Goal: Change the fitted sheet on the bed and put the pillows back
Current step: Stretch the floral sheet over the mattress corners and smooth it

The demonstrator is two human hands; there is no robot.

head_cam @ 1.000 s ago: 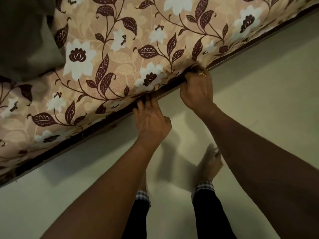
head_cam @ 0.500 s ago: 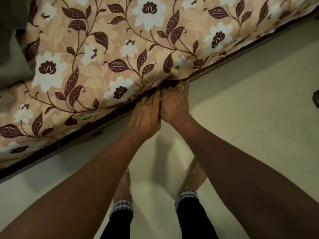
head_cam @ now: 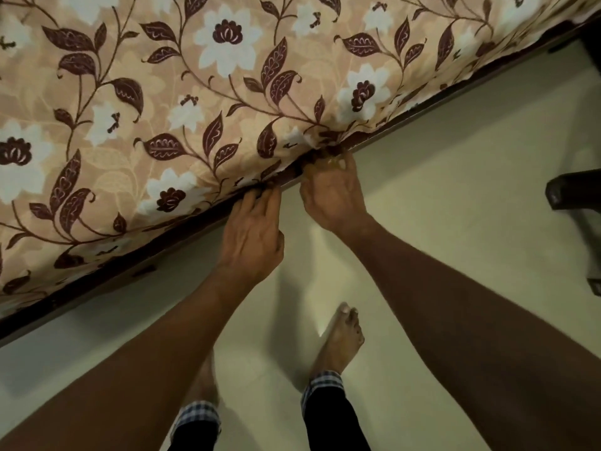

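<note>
Beige floral hem bunched in curled fingers of right hand (head_cam: 331,196). Left hand (head_cam: 250,236) fingers nearly straight, tips pressing hem above dark bed frame (head_cam: 130,265). Fitted sheet (head_cam: 195,92) covers mattress here. Judgement: tucking underway; pillows unseen, probably still to do.

I see sheet (head_cam: 195,109) filling upper left, bed rail (head_cam: 97,283) under its edge (running diagonally); left hand (head_cam: 252,242), right hand (head_cam: 331,193) side by side there; floor (head_cam: 455,196) lower right.

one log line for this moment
step: tucking floral sheet | left hand: presses sheet edge at bed frame | right hand: grips sheet edge
</note>
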